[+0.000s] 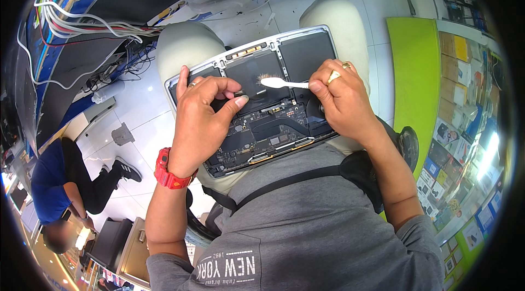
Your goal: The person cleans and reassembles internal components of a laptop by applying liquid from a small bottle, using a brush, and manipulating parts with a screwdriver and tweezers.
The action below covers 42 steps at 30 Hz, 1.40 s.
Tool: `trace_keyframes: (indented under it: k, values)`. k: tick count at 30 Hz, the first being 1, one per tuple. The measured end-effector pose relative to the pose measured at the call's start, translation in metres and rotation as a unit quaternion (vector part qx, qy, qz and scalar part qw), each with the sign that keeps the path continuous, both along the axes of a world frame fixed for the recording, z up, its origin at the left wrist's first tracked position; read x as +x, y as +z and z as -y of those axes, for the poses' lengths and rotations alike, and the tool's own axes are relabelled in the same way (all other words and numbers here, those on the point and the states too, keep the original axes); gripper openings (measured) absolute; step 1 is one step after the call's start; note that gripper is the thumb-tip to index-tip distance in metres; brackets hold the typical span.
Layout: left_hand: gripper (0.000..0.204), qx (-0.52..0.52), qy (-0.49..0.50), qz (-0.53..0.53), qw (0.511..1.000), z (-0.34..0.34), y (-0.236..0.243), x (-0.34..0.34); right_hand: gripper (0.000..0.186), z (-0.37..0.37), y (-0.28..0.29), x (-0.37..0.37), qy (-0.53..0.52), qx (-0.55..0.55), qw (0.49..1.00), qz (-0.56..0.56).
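An opened laptop body [251,143] lies across my lap, showing dark battery cells [303,53] along the far side and a black circuit board [271,124] along the near side. My right hand [342,99] is closed on the handle of a white brush [280,83], whose bristles hover over or touch the middle battery cell. My left hand [208,105] is over the laptop's left part, thumb and forefinger pinched on a small dark piece [238,94] too small to name clearly. A red watch [170,173] is on my left wrist.
Tangled cables [76,28] hang at the upper left. A person in blue [52,187] sits low at the left, near a black case [109,244]. A green ledge [407,72] and glass display case [454,127] with boxed goods line the right.
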State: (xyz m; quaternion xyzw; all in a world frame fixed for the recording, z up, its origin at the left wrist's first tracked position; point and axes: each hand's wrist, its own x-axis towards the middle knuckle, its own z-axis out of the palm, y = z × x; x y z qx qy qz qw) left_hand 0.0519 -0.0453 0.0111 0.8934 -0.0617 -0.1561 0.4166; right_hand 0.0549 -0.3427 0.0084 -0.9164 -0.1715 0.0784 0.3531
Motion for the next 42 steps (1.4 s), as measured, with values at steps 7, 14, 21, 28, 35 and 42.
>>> trace_keyframes:
  k: [7,14,21,28,35,42]
  values:
    - [0.017,-0.006,0.006,-0.003,1.0,-0.001,-0.001,0.0,0.021,-0.001,0.001,0.0,0.007,-0.003,1.0,-0.007]
    - [0.016,-0.02,0.014,-0.012,1.0,0.0,0.001,0.001,0.015,-0.003,0.001,0.006,0.054,-0.02,0.998,0.035]
    - [0.009,-0.005,-0.018,-0.009,1.0,0.0,0.002,0.003,0.014,-0.032,-0.013,0.021,0.096,-0.003,0.99,0.107]
    - [0.008,-0.009,-0.003,-0.017,1.0,-0.001,0.003,0.002,0.013,-0.038,-0.007,0.035,0.108,-0.041,0.978,0.173]
    - [0.009,-0.031,0.012,-0.015,0.999,0.001,0.002,0.002,0.016,0.005,0.0,0.043,0.067,-0.078,0.98,0.171]
    - [0.011,-0.021,0.001,-0.024,0.999,0.0,0.002,0.005,0.015,-0.033,-0.008,0.038,0.096,-0.058,0.977,0.181]
